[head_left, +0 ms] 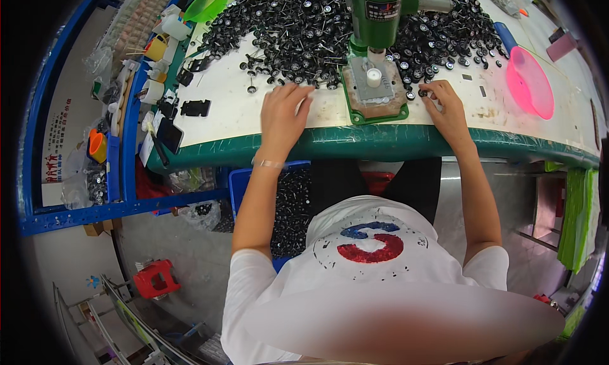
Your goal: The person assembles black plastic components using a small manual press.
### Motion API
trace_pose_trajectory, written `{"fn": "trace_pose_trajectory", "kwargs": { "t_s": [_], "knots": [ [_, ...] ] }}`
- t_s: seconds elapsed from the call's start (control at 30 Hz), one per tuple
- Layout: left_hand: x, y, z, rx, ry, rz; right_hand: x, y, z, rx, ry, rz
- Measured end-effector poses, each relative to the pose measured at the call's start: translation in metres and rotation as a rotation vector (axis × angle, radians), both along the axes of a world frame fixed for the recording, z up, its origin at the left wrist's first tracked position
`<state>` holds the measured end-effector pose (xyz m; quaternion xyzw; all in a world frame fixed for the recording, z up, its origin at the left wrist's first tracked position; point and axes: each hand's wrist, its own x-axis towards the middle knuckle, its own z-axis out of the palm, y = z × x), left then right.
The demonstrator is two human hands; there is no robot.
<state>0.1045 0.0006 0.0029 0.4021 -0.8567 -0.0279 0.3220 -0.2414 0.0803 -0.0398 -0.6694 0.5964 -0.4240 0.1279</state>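
Note:
A green bench press (pixel 374 22) stands on the table, with a round white fixture (pixel 373 78) on its grey base plate (pixel 358 89). To the left of the press, my left hand (pixel 283 114) is at the near edge of a heap of small black wheels with metal pins (pixel 292 32). Its fingers reach forward, the thumb slightly apart, and I see nothing held in it. On the other side, my right hand (pixel 446 108) pinches a small black wheel (pixel 423 93) between thumb and fingertips, just right of the base. A loose wheel (pixel 410 96) lies beside it.
More black wheels (pixel 438 41) spread behind and right of the press. A pink bowl (pixel 530 82) is at the right, a green bowl (pixel 207 3) far left. Below the table edge, a blue bin (pixel 240 181) holds more black parts. A phone (pixel 169 136) lies at the left corner.

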Motion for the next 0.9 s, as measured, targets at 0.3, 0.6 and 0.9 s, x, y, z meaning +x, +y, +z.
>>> {"fn": "trace_pose_trajectory", "kwargs": {
  "t_s": [0.3,0.6,0.9],
  "knots": [
    [-0.005,-0.031,-0.021,0.084,0.234,-0.025,-0.002,0.002,0.008,0.082,0.001,-0.042],
    [0.016,0.002,-0.032,0.996,0.915,0.068,0.025,-0.018,0.044,-0.093,-0.135,0.077],
    [-0.005,0.011,-0.023,1.232,1.007,-0.076,0.067,-0.048,0.044,0.173,-0.232,0.17]
  ]
}}
